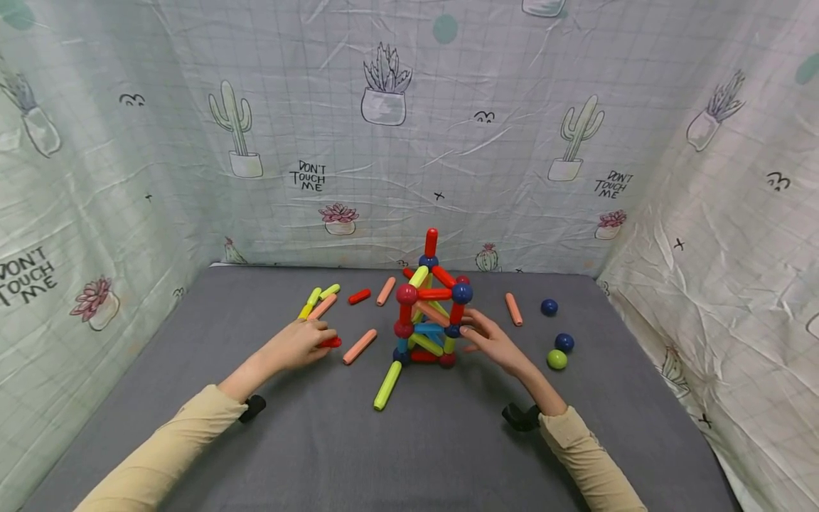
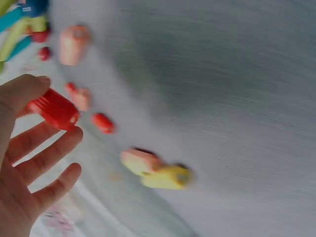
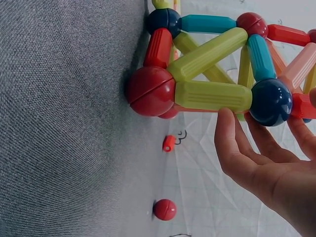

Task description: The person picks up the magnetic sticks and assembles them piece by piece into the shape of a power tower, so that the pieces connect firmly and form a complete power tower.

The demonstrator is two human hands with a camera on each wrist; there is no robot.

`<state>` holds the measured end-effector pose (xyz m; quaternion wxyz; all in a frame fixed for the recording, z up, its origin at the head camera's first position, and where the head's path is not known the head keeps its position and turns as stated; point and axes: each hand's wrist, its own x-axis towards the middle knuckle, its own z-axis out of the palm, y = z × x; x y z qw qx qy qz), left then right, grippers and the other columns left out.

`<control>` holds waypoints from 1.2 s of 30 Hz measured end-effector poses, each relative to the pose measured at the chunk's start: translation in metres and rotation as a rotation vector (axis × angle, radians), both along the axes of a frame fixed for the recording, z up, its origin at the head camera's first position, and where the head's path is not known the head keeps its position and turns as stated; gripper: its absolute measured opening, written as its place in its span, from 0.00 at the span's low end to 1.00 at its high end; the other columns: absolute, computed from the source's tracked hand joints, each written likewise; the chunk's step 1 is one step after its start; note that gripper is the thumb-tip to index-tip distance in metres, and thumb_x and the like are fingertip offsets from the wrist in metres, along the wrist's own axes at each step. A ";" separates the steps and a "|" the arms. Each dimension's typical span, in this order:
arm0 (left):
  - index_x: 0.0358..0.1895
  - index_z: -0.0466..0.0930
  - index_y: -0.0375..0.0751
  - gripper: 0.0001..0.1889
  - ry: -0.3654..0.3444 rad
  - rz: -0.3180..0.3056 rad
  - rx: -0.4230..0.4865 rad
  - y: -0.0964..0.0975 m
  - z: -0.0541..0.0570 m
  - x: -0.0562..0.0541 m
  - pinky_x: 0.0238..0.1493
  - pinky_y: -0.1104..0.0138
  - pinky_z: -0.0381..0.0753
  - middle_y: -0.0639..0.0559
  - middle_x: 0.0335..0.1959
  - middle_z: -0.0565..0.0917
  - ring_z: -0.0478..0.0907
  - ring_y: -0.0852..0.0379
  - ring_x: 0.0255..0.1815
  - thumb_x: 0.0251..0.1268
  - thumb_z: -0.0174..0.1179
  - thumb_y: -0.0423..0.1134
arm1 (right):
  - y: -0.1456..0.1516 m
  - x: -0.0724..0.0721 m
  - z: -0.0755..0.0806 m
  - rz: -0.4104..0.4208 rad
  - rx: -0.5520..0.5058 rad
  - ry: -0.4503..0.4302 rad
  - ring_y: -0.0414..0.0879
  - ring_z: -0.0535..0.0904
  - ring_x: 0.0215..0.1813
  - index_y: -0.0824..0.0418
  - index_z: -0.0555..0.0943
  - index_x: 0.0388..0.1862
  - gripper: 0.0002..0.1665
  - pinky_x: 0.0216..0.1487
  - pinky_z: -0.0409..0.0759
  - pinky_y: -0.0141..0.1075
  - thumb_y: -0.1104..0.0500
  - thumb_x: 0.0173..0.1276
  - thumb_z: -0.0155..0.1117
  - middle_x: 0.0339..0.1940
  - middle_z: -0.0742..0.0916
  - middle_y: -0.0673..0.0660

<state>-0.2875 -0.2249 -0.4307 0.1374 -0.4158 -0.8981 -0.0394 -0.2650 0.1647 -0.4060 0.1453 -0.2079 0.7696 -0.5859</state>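
Red it is, the rod (image 2: 58, 109) I'm pinching in my left hand (image 1: 306, 341), other fingers splayed, just left of a loose salmon rod (image 1: 360, 347); my right hand (image 1: 495, 347), fingers loosely spread, touches the tower (image 1: 435, 294) at a lime rod (image 3: 213, 95), while a green ball (image 1: 557, 359) sits farther right on the grey table (image 1: 409, 455).
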 end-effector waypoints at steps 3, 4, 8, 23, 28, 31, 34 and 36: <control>0.38 0.80 0.46 0.09 -0.026 0.011 0.124 0.021 0.018 -0.001 0.24 0.74 0.67 0.55 0.26 0.77 0.68 0.64 0.23 0.51 0.63 0.37 | 0.000 0.000 0.001 0.001 0.002 0.004 0.65 0.64 0.61 0.62 0.56 0.67 0.27 0.48 0.74 0.54 0.56 0.71 0.43 0.63 0.65 0.71; 0.40 0.80 0.45 0.11 -0.024 0.023 0.168 0.028 0.024 -0.001 0.24 0.74 0.69 0.54 0.28 0.78 0.70 0.63 0.24 0.52 0.63 0.38 | 0.000 -0.001 0.001 0.001 0.002 0.004 0.65 0.64 0.61 0.62 0.56 0.67 0.27 0.48 0.74 0.54 0.56 0.71 0.43 0.63 0.65 0.71; 0.46 0.79 0.41 0.14 -0.048 0.070 0.390 0.058 0.053 -0.001 0.28 0.69 0.74 0.49 0.34 0.80 0.75 0.57 0.30 0.55 0.60 0.36 | 0.001 -0.002 0.002 0.002 0.003 0.001 0.66 0.64 0.62 0.62 0.55 0.67 0.28 0.49 0.73 0.56 0.55 0.71 0.43 0.63 0.65 0.71; 0.54 0.73 0.35 0.18 -0.525 -0.046 0.997 0.180 0.131 0.011 0.45 0.64 0.78 0.39 0.45 0.79 0.78 0.48 0.44 0.60 0.55 0.36 | 0.000 0.000 0.002 0.018 0.001 0.000 0.65 0.64 0.62 0.62 0.55 0.66 0.28 0.49 0.72 0.58 0.54 0.71 0.43 0.63 0.65 0.71; 0.54 0.72 0.38 0.17 -0.577 -0.063 0.909 0.200 0.131 0.004 0.42 0.67 0.78 0.41 0.46 0.80 0.79 0.49 0.44 0.61 0.54 0.37 | 0.000 -0.002 0.000 0.027 0.005 0.000 0.64 0.64 0.62 0.62 0.55 0.67 0.28 0.49 0.72 0.57 0.54 0.71 0.43 0.64 0.65 0.70; 0.52 0.74 0.38 0.17 -0.569 -0.051 0.860 0.206 0.125 0.000 0.40 0.68 0.78 0.41 0.46 0.81 0.79 0.49 0.43 0.60 0.55 0.37 | 0.001 -0.002 -0.001 0.028 0.006 -0.001 0.64 0.64 0.62 0.63 0.55 0.67 0.27 0.49 0.73 0.56 0.56 0.72 0.42 0.64 0.64 0.70; 0.52 0.74 0.37 0.17 -0.573 -0.048 0.843 0.207 0.122 -0.001 0.39 0.68 0.79 0.41 0.46 0.80 0.80 0.49 0.43 0.60 0.56 0.37 | 0.001 -0.001 -0.001 0.029 0.002 -0.002 0.64 0.64 0.62 0.63 0.54 0.67 0.27 0.49 0.73 0.56 0.57 0.72 0.42 0.64 0.64 0.70; 0.53 0.73 0.38 0.17 -0.570 -0.048 0.845 0.206 0.122 0.000 0.40 0.67 0.79 0.41 0.47 0.80 0.80 0.49 0.44 0.60 0.56 0.37 | 0.002 -0.001 -0.001 0.032 0.002 0.002 0.64 0.64 0.62 0.63 0.54 0.67 0.27 0.49 0.73 0.56 0.57 0.72 0.42 0.64 0.64 0.70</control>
